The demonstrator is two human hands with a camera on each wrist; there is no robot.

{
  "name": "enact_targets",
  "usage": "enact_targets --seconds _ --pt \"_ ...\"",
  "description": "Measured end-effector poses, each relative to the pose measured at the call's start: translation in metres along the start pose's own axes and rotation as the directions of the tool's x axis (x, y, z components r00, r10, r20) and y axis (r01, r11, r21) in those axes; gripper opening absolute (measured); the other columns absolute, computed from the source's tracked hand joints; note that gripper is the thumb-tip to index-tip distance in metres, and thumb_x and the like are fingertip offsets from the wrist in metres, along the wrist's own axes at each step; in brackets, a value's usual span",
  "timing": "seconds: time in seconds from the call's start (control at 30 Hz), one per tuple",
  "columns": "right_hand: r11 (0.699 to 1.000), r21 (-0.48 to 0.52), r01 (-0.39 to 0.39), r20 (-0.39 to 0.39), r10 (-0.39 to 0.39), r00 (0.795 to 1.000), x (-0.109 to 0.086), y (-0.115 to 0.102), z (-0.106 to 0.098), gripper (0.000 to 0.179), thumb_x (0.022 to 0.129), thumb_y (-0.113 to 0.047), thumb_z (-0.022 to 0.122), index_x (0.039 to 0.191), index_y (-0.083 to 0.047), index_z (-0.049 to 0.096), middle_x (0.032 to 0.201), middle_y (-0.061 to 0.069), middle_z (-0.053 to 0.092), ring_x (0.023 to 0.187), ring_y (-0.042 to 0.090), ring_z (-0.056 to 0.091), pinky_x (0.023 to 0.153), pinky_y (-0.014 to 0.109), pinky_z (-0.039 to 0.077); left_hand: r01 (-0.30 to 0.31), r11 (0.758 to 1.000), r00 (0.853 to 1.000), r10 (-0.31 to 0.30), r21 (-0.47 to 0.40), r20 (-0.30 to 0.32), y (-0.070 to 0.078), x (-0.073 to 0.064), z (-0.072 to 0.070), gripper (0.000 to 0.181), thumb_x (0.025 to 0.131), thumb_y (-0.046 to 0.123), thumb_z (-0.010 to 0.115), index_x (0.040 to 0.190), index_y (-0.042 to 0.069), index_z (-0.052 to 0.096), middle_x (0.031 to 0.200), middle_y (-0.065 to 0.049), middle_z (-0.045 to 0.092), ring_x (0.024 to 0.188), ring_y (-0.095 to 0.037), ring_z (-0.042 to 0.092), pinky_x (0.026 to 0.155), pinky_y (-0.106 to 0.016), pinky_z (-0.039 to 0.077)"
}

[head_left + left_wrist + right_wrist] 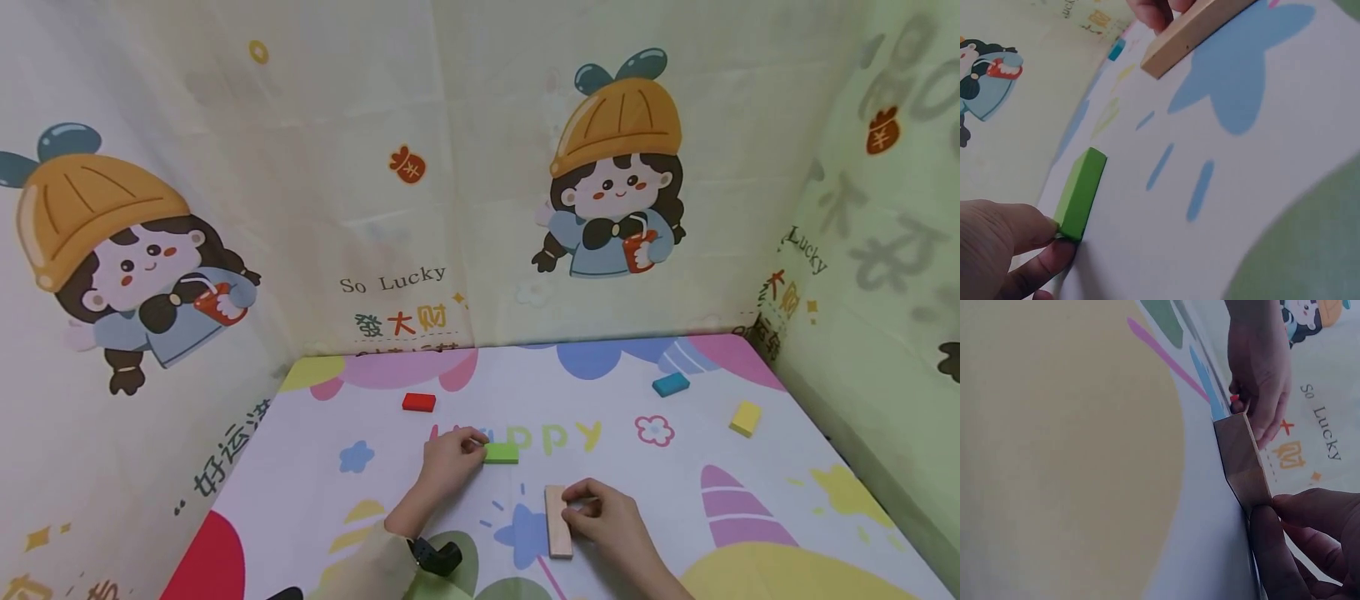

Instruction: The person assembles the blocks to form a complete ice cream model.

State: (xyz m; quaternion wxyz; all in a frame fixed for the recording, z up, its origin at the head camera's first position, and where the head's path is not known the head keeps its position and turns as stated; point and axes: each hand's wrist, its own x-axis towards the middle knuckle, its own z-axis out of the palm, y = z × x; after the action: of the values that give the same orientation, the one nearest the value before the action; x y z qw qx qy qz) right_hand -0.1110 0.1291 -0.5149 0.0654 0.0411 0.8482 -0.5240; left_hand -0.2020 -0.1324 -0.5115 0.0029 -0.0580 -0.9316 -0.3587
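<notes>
My left hand (452, 454) is at the left end of a small green block (501, 453) lying on the patterned tabletop. In the left wrist view, the thumb and a finger pinch one end of that green block (1082, 190). Nearer to me, a longer bare-wood block (558, 522) lies flat, its long side pointing away from me. My right hand (606, 517) holds its right edge between thumb and fingers. The right wrist view shows the wooden block (1241, 453) against the fingertips, with the left hand (1261, 378) beyond it.
A red block (419, 402) lies at the back left of the table (300, 467). Toward the back right are a blue block (671, 384) and a yellow block (746, 418). Printed cloth walls (487, 208) rise at the table's back and sides.
</notes>
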Motion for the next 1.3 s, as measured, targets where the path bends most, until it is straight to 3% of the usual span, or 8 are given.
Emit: enact_targets --seconds 0.17,0.37,0.5,0.6,0.7,0.9,1.03,1.3 --pt "1.000 0.000 -0.003 0.012 0.003 1.000 0.001 -0.001 0.002 0.018 0.085 -0.010 0.081 0.100 -0.010 0.072 0.072 -0.001 0.068 0.066 0.012 0.060 0.057 0.023 0.047 0.005 0.999 1.000 -0.004 -0.051 0.022 0.009 0.002 0.012 0.013 0.093 0.017 0.071 0.104 0.019 0.077 0.084 0.008 0.067 0.077 -0.009 0.056 0.069 -0.026 0.048" --pt "0.999 -0.011 -0.032 -0.012 0.031 0.999 0.003 -0.002 0.001 0.014 0.087 -0.011 0.079 0.099 -0.010 0.072 0.075 -0.002 0.070 0.068 0.012 0.064 0.059 0.023 0.050 -0.030 0.998 0.999 0.032 -0.061 0.028 0.023 0.002 0.025 0.013 0.093 0.018 0.071 0.103 0.020 0.079 0.082 0.010 0.067 0.076 -0.006 0.056 0.068 -0.022 0.047" --pt "1.000 0.026 -0.015 -0.046 0.016 0.999 0.010 -0.003 -0.001 0.010 0.094 -0.013 0.073 0.102 -0.008 0.074 0.084 0.000 0.073 0.075 0.012 0.069 0.064 0.023 0.057 -0.025 0.993 0.998 0.032 -0.119 0.054 0.030 -0.002 0.028 0.015 0.095 0.020 0.069 0.107 0.016 0.078 0.087 0.008 0.066 0.079 -0.008 0.055 0.068 -0.023 0.047" --pt "0.999 0.038 0.020 -0.069 -0.017 0.997 0.018 -0.003 -0.003 0.015 0.098 -0.013 0.068 0.110 -0.007 0.075 0.096 0.001 0.076 0.086 0.012 0.071 0.075 0.023 0.059 0.003 0.983 0.998 0.007 -0.181 0.056 0.035 -0.007 0.027 0.021 0.098 0.023 0.067 0.114 0.012 0.076 0.095 0.003 0.068 0.084 -0.011 0.057 0.072 -0.025 0.049" --pt "0.991 0.125 0.053 -0.065 -0.045 0.997 0.027 -0.005 -0.003 0.025 0.100 -0.008 0.063 0.123 -0.004 0.071 0.114 0.008 0.077 0.104 0.018 0.074 0.085 0.024 0.059 0.044 0.967 0.998 -0.031 -0.251 0.056 0.037 -0.011 0.025 0.028 0.100 0.025 0.064 0.123 0.009 0.071 0.104 0.000 0.070 0.089 -0.012 0.060 0.078 -0.029 0.052" --pt "0.936 0.348 0.061 0.015 -0.070 0.997 0.035 -0.008 0.003 0.040 0.100 -0.001 0.056 0.140 0.007 0.058 0.136 0.023 0.066 0.125 0.034 0.066 0.095 0.031 0.057 0.134 0.910 0.988 -0.095 -0.391 0.119 0.045 -0.025 0.022 0.036 0.103 0.030 0.060 0.132 0.009 0.064 0.119 -0.003 0.068 0.107 -0.019 0.063 0.096 -0.043 0.054" --pt "0.935 0.351 0.054 0.044 -0.075 0.996 0.035 -0.008 0.006 0.041 0.101 -0.001 0.054 0.141 0.009 0.055 0.140 0.027 0.061 0.130 0.038 0.062 0.097 0.034 0.056 0.130 0.893 0.988 -0.081 -0.431 0.132 0.048 -0.029 0.022 0.037 0.103 0.028 0.060 0.132 0.007 0.064 0.123 -0.005 0.067 0.115 -0.022 0.062 0.102 -0.049 0.051" --pt "0.948 0.312 0.065 0.024 -0.076 0.997 0.030 -0.003 0.002 0.039 0.102 -0.006 0.059 0.139 0.006 0.059 0.139 0.023 0.064 0.128 0.035 0.064 0.099 0.033 0.056 0.134 0.881 0.985 -0.070 -0.454 0.155 0.051 -0.035 0.026 0.035 0.103 0.025 0.060 0.134 0.009 0.063 0.127 -0.006 0.067 0.118 -0.024 0.062 0.105 -0.051 0.050"
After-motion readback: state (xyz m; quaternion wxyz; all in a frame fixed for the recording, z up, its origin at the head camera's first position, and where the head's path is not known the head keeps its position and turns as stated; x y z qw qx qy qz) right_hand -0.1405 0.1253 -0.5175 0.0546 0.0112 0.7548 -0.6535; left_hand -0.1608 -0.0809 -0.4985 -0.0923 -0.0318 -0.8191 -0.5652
